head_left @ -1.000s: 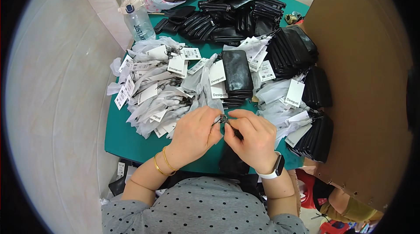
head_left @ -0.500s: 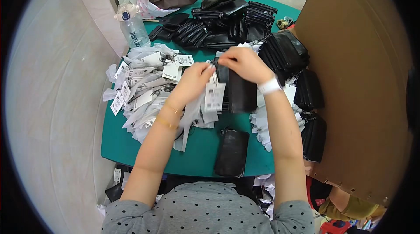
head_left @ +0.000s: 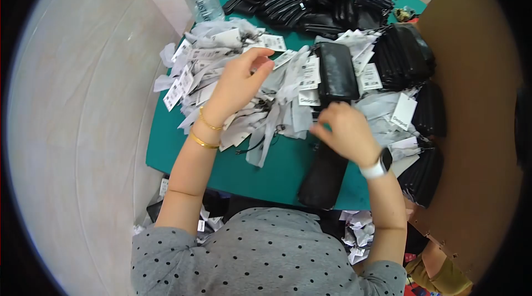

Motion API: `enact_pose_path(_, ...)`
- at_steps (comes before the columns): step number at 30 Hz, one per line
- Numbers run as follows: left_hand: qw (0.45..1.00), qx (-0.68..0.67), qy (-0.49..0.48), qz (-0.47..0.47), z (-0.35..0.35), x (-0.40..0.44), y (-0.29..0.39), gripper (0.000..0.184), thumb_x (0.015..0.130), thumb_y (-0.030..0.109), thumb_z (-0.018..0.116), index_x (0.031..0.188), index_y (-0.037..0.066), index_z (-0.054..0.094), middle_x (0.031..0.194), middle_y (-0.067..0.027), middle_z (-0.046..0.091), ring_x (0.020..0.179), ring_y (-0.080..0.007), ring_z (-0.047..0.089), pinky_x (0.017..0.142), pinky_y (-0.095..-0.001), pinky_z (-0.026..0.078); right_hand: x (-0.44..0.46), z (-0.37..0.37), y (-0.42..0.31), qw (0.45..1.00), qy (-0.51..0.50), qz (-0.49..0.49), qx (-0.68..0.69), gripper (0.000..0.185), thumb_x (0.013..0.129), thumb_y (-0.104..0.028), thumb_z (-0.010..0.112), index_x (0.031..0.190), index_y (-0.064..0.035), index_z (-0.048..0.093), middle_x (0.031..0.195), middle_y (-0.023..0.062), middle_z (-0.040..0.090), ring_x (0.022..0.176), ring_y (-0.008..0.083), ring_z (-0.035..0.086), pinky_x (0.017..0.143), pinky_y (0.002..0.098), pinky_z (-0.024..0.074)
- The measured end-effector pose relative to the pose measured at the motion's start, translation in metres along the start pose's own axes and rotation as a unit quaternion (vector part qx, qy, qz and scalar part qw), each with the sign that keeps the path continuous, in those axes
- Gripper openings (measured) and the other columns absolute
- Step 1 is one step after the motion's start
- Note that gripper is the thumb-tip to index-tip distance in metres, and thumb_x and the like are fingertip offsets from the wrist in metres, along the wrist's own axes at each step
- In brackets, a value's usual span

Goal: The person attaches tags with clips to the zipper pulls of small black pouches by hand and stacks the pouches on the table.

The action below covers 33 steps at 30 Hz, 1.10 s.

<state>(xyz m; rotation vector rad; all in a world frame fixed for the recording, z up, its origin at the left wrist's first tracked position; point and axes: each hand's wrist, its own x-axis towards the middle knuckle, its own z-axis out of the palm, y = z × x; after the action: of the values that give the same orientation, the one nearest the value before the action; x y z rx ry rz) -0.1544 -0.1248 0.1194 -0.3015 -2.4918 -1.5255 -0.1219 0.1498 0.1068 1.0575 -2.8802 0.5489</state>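
Observation:
My left hand (head_left: 242, 83) hovers over the left side of a pile of white-wrapped straps with paper tags (head_left: 208, 55). Its fingers are curled, the thumb stands apart, and nothing shows in it. My right hand (head_left: 350, 134) is slightly blurred, its thumb and fingers bent with a gap between them. It is just above the top end of a black pouch (head_left: 323, 178) that lies near the table's front edge; contact is unclear. Beyond the right hand rests another black pouch (head_left: 337, 69), with white tags (head_left: 309, 77) at its left side.
Black pouches (head_left: 332, 2) are heaped at the back of the green table (head_left: 249, 177). More stacked pouches (head_left: 402, 52) and tagged wraps line the right side, beside a tall cardboard sheet (head_left: 471, 102). A clear bottle (head_left: 205, 0) stands back left. Another person's arm (head_left: 435, 257) shows lower right.
Both hands have let go of the tagged pouch, which now lies on the pile. My right hand has come down toward the near pouch; my left has drawn away leftward. The view has shifted.

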Motion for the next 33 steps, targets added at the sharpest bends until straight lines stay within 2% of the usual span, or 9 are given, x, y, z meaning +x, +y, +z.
enact_pose_path(3, 0.997, 0.064, -0.013, -0.042, -0.038, -0.020, 0.000, 0.024, 0.097, 0.016, 0.063, 0.113, -0.001, 0.065, 0.100, -0.0073, 0.071, 0.092, -0.0147, 0.066, 0.083, -0.0294, 0.051, -0.032, 0.032, -0.018, 0.998, -0.027, -0.023, -0.047, 0.021, 0.080, -0.027, 0.076, 0.081, -0.0065, 0.070, 0.081, 0.0095, 0.060, 0.081, 0.0300, 0.061, 0.071, 0.0421, 0.0509)
enact_pose_path(6, 0.984, 0.165, -0.040, -0.059, -0.052, -0.036, -0.015, 0.019, 0.096, 0.015, 0.064, 0.108, 0.000, 0.066, 0.099, -0.0075, 0.069, 0.087, -0.0157, 0.064, 0.078, -0.0291, 0.051, -0.041, 0.048, -0.028, 0.996, -0.004, 0.069, -0.050, 0.011, 0.081, -0.013, 0.071, 0.078, -0.0031, 0.067, 0.082, 0.0099, 0.061, 0.079, 0.0290, 0.062, 0.070, 0.0409, 0.0517)
enact_pose_path(9, 0.980, 0.184, -0.073, -0.014, -0.048, -0.045, -0.032, 0.017, 0.094, 0.015, 0.064, 0.104, 0.002, 0.066, 0.100, -0.0090, 0.067, 0.092, -0.0224, 0.063, 0.080, -0.0327, 0.051, -0.043, 0.055, -0.029, 0.992, 0.101, 0.070, 0.031, 0.009, 0.083, -0.009, 0.069, 0.080, -0.0018, 0.064, 0.084, 0.0111, 0.062, 0.080, 0.0316, 0.062, 0.069, 0.0416, 0.0508)
enact_pose_path(11, 0.947, 0.284, -0.059, 0.139, -0.038, -0.045, -0.040, 0.017, 0.090, 0.018, 0.067, 0.103, 0.005, 0.068, 0.107, -0.0098, 0.064, 0.105, -0.0287, 0.059, 0.090, -0.0385, 0.047, -0.043, 0.055, -0.032, 0.988, 0.127, 0.074, 0.052, 0.008, 0.084, -0.007, 0.068, 0.083, -0.0013, 0.063, 0.085, 0.0117, 0.063, 0.079, 0.0329, 0.061, 0.068, 0.0415, 0.0500)
enact_pose_path(17, 0.897, 0.387, -0.141, 0.160, -0.021, -0.030, -0.035, 0.021, 0.087, 0.025, 0.070, 0.102, 0.010, 0.068, 0.106, -0.0086, 0.061, 0.107, -0.0277, 0.054, 0.096, -0.0406, 0.039, -0.051, 0.033, -0.044, 0.969, 0.178, 0.103, 0.135, 0.006, 0.088, -0.002, 0.063, 0.091, 0.0009, 0.059, 0.086, 0.0146, 0.061, 0.078, 0.0343, 0.060, 0.069, 0.0392, 0.0474)
enact_pose_path(23, 0.909, 0.325, -0.211, 0.153, -0.027, -0.023, -0.035, 0.018, 0.090, 0.022, 0.066, 0.102, 0.008, 0.064, 0.100, -0.0097, 0.059, 0.103, -0.0290, 0.053, 0.093, -0.0394, 0.040, -0.058, 0.013, -0.048, 0.942, 0.216, 0.123, 0.226, 0.004, 0.090, 0.000, 0.060, 0.091, 0.0019, 0.057, 0.085, 0.0150, 0.060, 0.075, 0.0312, 0.059, 0.068, 0.0361, 0.0474)
enact_pose_path(27, 0.939, 0.238, -0.202, 0.146, -0.040, -0.024, -0.040, 0.017, 0.093, 0.021, 0.063, 0.099, 0.006, 0.063, 0.099, -0.0114, 0.059, 0.102, -0.0310, 0.053, 0.092, -0.0400, 0.041, -0.055, -0.001, -0.051, 0.921, 0.216, 0.126, 0.299, 0.004, 0.091, 0.000, 0.060, 0.092, 0.0016, 0.057, 0.085, 0.0136, 0.060, 0.072, 0.0271, 0.059, 0.066, 0.0337, 0.0474)
enact_pose_path(29, 0.949, 0.207, -0.214, 0.103, -0.045, -0.025, -0.031, 0.018, 0.094, 0.021, 0.062, 0.098, 0.004, 0.062, 0.098, -0.0125, 0.058, 0.102, -0.0323, 0.052, 0.092, -0.0415, 0.042, -0.050, -0.001, -0.049, 0.912, 0.220, 0.117, 0.324, 0.004, 0.092, 0.000, 0.060, 0.092, 0.0018, 0.056, 0.084, 0.0131, 0.060, 0.072, 0.0257, 0.058, 0.066, 0.0330, 0.0469)
enact_pose_path(33, 0.909, 0.319, -0.224, 0.145, -0.046, -0.029, -0.020, 0.017, 0.093, 0.021, 0.062, 0.096, 0.004, 0.062, 0.096, -0.0124, 0.057, 0.099, -0.0319, 0.052, 0.092, -0.0418, 0.043, -0.041, -0.007, -0.052, 0.905, 0.222, 0.093, 0.350, 0.004, 0.093, -0.001, 0.059, 0.091, 0.0018, 0.056, 0.083, 0.0121, 0.059, 0.071, 0.0236, 0.057, 0.065, 0.0317, 0.0462)
